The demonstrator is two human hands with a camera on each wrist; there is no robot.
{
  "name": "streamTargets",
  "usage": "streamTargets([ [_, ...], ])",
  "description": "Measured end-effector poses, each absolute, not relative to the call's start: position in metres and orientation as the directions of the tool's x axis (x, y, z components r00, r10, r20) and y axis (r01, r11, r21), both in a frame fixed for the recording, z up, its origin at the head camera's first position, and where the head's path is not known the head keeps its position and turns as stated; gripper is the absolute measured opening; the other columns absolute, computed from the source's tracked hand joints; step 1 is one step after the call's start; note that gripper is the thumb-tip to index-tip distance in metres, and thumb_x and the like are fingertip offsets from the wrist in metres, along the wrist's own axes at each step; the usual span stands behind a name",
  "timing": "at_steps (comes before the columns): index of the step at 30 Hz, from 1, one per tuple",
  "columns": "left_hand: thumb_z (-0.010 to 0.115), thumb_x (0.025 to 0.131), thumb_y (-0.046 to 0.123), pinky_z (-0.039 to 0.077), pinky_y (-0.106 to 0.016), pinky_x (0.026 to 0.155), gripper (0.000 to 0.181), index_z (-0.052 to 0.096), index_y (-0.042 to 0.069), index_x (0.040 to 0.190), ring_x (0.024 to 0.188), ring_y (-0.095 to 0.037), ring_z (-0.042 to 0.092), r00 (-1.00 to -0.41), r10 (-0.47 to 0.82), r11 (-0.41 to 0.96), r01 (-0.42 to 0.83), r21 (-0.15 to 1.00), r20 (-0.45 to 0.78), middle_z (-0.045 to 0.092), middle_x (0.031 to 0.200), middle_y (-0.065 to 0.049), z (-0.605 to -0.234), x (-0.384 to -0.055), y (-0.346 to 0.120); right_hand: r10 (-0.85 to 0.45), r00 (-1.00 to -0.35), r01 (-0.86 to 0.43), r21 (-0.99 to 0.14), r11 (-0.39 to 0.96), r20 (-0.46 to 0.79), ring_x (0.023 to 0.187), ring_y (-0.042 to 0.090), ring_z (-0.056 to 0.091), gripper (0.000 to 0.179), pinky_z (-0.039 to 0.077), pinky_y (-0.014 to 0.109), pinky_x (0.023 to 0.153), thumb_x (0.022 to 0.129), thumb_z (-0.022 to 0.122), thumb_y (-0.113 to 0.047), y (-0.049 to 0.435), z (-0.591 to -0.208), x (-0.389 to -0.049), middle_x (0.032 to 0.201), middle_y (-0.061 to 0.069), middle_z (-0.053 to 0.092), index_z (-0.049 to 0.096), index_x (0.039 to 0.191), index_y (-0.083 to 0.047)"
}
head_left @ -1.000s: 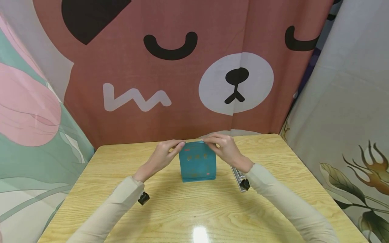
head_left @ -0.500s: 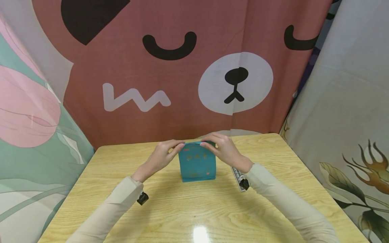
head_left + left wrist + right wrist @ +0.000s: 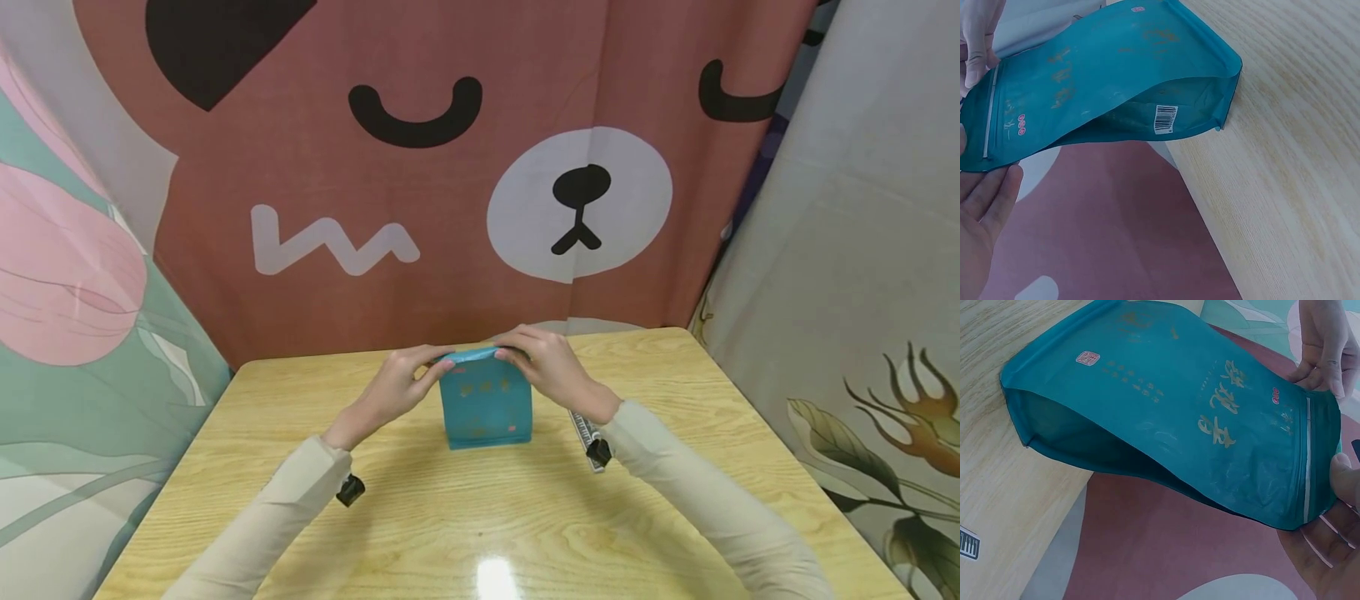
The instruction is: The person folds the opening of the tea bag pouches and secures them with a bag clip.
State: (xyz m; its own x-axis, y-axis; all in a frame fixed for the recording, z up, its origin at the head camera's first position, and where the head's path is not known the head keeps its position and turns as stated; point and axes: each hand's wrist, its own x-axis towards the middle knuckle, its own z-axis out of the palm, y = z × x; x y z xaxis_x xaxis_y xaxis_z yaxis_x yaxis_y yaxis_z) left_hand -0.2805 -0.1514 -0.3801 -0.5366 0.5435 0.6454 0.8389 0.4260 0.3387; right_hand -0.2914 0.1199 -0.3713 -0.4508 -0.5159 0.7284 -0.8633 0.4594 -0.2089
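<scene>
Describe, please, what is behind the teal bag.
Behind the teal bag, the head view shows the wooden table and a printed curtain. The bag covers anything lying directly behind it.

The top edge (image 3: 474,355) of the blue bag (image 3: 486,404) is now showing a broader, paler strip between left hand (image 3: 393,383) and right hand (image 3: 555,368), whose thumb is lying farther left than a second ago.

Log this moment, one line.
left hand: pinches teal bag top edge | right hand: pinches same edge | teal bag: upright on table
</scene>
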Motion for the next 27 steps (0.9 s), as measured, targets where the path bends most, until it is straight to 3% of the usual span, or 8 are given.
streamTargets([
  [6,0.064,0.098,0.012,0.044,-0.024,0.056,0.025,0.069,0.002,0.121,0.068,-0.007,0.056,-0.529,0.549,0.434,0.842,0.321,0.647,0.072,0.104,-0.003,-0.3799,-0.2801,-0.1513,-0.521,-0.445,-0.863,-0.194,0.467,0.729,0.073,0.009,0.061,0.018,0.048,0.023,0.059,0.091,0.073,-0.013,0.12,-0.3713,-0.2912,0.097,0.003,0.071,0.075,0.106,-0.002],
  [13,0.065,0.097,0.01,0.054,-0.027,0.067,0.023,0.069,0.002,0.118,0.082,-0.011,0.067,-0.539,0.54,0.466,0.831,0.304,0.646,0.072,0.107,-0.007,-0.3785,-0.278,-0.1495,-0.524,-0.441,-0.862,-0.18,0.474,0.729,0.082,0.014,0.068,0.017,0.053,0.025,0.064,0.09,0.075,-0.012,0.1199,-0.3715,-0.2909,0.099,0.005,0.071,0.075,0.104,-0.003],
  [23,0.067,0.094,0.004,0.051,-0.026,0.062,0.014,0.069,0.004,0.108,0.072,-0.013,0.065,-0.506,0.542,0.441,0.851,0.285,0.671,0.072,0.097,-0.004,-0.3814,-0.2799,-0.1475,-0.512,-0.409,-0.876,-0.168,0.452,0.755,0.085,0.017,0.07,0.015,0.055,0.028,0.067,0.087,0.076,-0.006,0.1187,-0.373,-0.2899,0.099,0.005,0.072,0.074,0.101,-0.004],
  [27,0.068,0.093,0.002,0.053,-0.026,0.064,0.013,0.07,0.004,0.106,0.075,-0.012,0.066,-0.493,0.546,0.428,0.859,0.28,0.678,0.072,0.097,-0.004,-0.381,-0.2805,-0.1473,-0.509,-0.41,-0.876,-0.171,0.452,0.757,0.085,0.017,0.07,0.014,0.055,0.028,0.067,0.086,0.077,-0.006,0.1186,-0.3734,-0.2902,0.098,0.005,0.073,0.075,0.1,-0.004],
])
